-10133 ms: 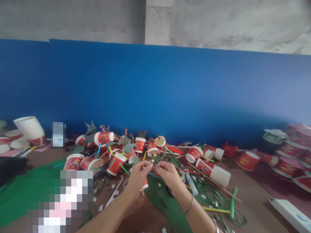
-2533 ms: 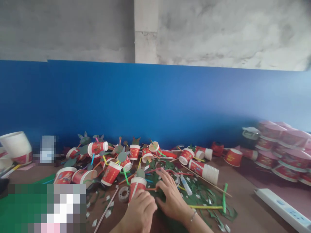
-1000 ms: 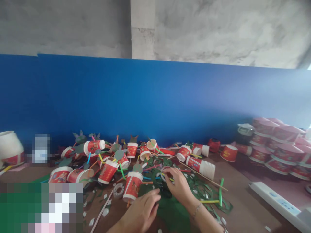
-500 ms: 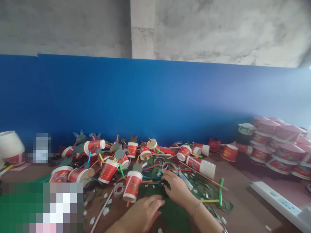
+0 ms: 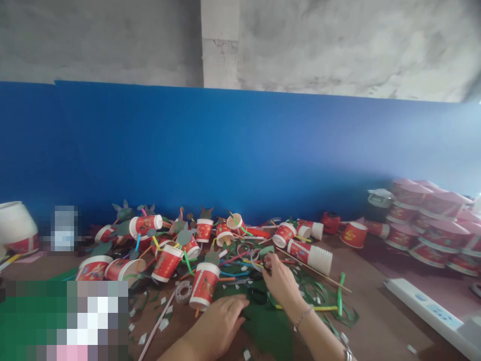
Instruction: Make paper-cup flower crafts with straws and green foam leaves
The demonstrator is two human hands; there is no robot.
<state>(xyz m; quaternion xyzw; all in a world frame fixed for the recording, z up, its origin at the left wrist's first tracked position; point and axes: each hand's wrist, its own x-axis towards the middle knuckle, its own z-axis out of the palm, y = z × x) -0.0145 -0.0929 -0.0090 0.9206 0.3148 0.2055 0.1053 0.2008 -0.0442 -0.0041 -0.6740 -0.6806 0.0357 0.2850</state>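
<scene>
Farther out and to the right than half a second ago, the right hand (image 5: 280, 282) has slid off the black-handled scissors (image 5: 258, 295), whose loops its fingers overlapped then. Its thumb and fingers are now bent close together by a green scrap (image 5: 266, 250) and a pale ring (image 5: 256, 259) — whether they pinch anything, I cannot tell. The left hand (image 5: 222, 317) has hardly moved: back upward, fingers loosely extended, and no object shows in it. Its fingertips lie over the edge of a dark green sheet (image 5: 269, 331) on the tabletop (image 5: 379, 313), and I cannot tell if they press on it. The scissors lie between the two hands, at the far end of that sheet, blades pointing left.

Just beyond the left hand, a red cup (image 5: 205, 283) stands slightly tilted, a green paper figure (image 5: 212, 257) with upright ears above its rim. Beside it to the left is a tape roll (image 5: 183, 292), then a long pale stick (image 5: 158, 323) among white snippets (image 5: 164, 325). Right of the right wrist lie a yellow straw (image 5: 326, 308) and a green straw (image 5: 341, 295); farther back, a nested cup stack (image 5: 311, 256) rests on its side along a thin wooden stick (image 5: 340, 284) — near a white power strip (image 5: 426, 313).
</scene>
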